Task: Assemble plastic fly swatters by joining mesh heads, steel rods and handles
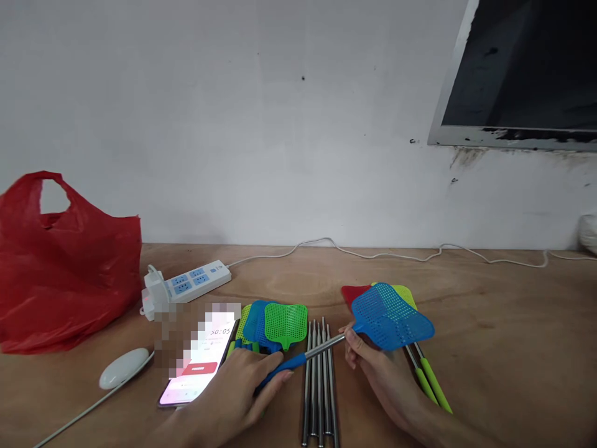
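Observation:
A blue fly swatter [390, 315] is held between both hands low in the middle of the view. My left hand [233, 393] is closed round its blue handle grip, and my right hand [373, 367] pinches the neck where the metal rod meets the mesh head. Several bare metal rods [319, 386] lie side by side under the swatter. Loose green and blue swatter heads [278, 323] are stacked just left of the rods. Finished swatters in red and yellow-green [422, 367] lie beneath the blue head on the right.
The wooden table [504, 323] runs to a white wall. On the left stand a red plastic bag [65, 267], a white power strip [189, 281] with a cable, a white mouse [123, 367] and a lit phone [200, 364]. A dark screen [527, 68] hangs top right.

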`<state>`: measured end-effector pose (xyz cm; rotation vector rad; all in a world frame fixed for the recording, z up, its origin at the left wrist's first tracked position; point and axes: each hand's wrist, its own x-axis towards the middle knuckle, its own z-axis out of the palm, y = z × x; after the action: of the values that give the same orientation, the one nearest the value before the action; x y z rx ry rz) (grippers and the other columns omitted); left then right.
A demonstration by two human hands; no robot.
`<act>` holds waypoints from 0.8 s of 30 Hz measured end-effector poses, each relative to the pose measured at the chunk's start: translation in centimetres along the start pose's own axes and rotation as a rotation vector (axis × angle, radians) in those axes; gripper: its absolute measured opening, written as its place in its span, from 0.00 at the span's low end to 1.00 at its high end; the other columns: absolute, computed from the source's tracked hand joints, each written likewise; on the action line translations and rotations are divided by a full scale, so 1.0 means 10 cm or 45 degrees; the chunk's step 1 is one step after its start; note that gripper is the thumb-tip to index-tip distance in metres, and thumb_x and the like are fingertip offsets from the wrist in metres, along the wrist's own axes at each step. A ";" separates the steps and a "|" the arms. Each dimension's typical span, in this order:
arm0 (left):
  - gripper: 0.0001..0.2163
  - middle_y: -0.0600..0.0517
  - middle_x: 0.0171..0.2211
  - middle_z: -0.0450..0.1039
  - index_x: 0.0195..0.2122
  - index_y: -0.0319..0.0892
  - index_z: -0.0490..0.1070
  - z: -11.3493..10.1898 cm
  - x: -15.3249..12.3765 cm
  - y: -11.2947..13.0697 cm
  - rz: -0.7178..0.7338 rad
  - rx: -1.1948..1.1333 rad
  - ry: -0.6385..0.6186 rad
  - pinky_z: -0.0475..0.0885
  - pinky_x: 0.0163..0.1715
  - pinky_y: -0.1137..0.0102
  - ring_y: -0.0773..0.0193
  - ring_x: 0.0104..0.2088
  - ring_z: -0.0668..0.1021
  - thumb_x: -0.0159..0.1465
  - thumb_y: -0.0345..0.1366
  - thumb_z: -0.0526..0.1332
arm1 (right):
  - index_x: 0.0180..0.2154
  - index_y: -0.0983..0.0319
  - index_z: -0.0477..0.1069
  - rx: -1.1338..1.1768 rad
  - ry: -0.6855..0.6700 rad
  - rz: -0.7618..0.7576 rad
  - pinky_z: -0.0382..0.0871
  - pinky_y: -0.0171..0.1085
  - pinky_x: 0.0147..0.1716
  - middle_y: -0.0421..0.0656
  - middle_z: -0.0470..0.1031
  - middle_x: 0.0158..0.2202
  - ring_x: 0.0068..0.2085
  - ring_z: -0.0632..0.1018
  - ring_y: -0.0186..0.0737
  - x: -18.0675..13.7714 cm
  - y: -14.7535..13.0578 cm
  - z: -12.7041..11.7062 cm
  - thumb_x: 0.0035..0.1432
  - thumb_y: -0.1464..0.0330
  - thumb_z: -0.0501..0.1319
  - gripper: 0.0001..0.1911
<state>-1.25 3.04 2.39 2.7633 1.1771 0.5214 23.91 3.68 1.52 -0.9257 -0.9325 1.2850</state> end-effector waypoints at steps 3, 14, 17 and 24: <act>0.17 0.52 0.29 0.76 0.35 0.44 0.69 0.01 -0.01 0.02 -0.038 -0.032 -0.045 0.60 0.27 0.68 0.60 0.27 0.77 0.76 0.41 0.45 | 0.26 0.60 0.74 -0.035 -0.033 -0.007 0.62 0.36 0.28 0.38 0.71 0.25 0.27 0.68 0.35 -0.05 0.05 0.01 0.44 0.52 0.75 0.20; 0.19 0.51 0.29 0.76 0.34 0.44 0.68 0.02 0.00 0.12 -0.102 -0.036 -0.093 0.62 0.28 0.67 0.58 0.28 0.77 0.75 0.42 0.42 | 0.24 0.61 0.74 -0.019 0.007 0.037 0.61 0.35 0.24 0.36 0.68 0.19 0.23 0.65 0.32 -0.06 0.00 0.04 0.38 0.52 0.77 0.22; 0.19 0.50 0.31 0.77 0.36 0.44 0.70 -0.01 0.01 0.14 -0.129 -0.062 -0.103 0.64 0.29 0.67 0.58 0.30 0.78 0.75 0.42 0.42 | 0.23 0.62 0.75 -0.040 0.033 0.098 0.60 0.35 0.22 0.36 0.67 0.18 0.23 0.65 0.33 -0.05 0.00 0.06 0.35 0.50 0.77 0.25; 0.15 0.52 0.35 0.78 0.44 0.47 0.69 -0.06 -0.01 0.17 -0.158 -0.132 -0.100 0.66 0.33 0.67 0.56 0.34 0.78 0.75 0.44 0.45 | 0.30 0.62 0.75 0.055 0.070 0.150 0.62 0.33 0.22 0.40 0.73 0.26 0.26 0.70 0.35 -0.01 -0.01 0.06 0.40 0.52 0.76 0.23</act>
<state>-0.32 1.78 3.26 2.5795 1.2555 0.4444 23.38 3.64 1.83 -0.9896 -0.8142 1.3670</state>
